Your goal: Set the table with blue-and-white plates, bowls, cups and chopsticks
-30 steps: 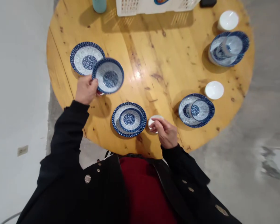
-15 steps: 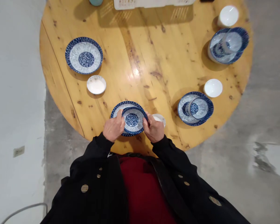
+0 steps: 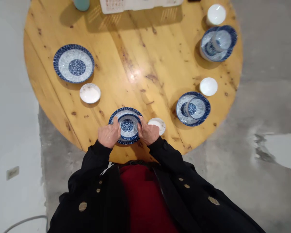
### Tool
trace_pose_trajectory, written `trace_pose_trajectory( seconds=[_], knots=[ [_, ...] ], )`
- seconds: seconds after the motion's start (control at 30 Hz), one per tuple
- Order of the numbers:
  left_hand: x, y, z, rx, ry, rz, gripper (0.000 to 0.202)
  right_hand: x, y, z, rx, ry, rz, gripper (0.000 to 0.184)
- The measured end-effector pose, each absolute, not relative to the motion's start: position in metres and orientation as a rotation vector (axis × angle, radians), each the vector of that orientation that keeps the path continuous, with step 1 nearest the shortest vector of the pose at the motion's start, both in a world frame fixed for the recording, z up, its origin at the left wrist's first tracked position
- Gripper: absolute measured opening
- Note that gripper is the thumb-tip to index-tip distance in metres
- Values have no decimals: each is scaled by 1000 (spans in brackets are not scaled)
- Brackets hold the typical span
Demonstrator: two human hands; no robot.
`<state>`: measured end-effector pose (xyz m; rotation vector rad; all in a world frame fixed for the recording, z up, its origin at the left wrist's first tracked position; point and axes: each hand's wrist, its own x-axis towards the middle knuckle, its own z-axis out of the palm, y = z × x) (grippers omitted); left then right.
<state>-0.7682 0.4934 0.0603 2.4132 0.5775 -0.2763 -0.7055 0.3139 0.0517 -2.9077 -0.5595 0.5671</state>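
Note:
A small blue-and-white bowl sits on a matching blue-patterned plate at the near edge of the round wooden table. My left hand grips the bowl's left rim with fingers curled. On the opposite rim, my right hand holds it the same way. A small white dish lies just right of my right hand.
A blue plate and a white dish lie at the left. Right of centre sit a plate with a bowl, a white dish, a second plate with a bowl, and a white dish. A white basket and a teal cup stand at the far edge.
A second ago my left hand held a bowl near the left plate and my right hand touched the white dish. Both hands now hold the bowl on the near plate.

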Motion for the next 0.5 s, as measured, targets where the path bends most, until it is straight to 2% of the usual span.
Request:
trace_pose_trajectory(
  seconds=[0.13, 0.27, 0.33, 0.5],
  knots=[
    [-765, 501, 61, 2616, 465, -291, 40, -700, 316, 56, -2819, -506, 687, 43],
    [-760, 506, 59, 2670, 340, -401, 31, -698, 315, 55, -2624, -467, 720, 28],
    [-758, 504, 63, 2673, 327, -403, 28, -698, 313, 53, -2558, -423, 683, 23],
    [-750, 477, 96, 2688, 311, -238, 25, -692, 287, 63, -2374, -345, 456, 23]
  ],
)
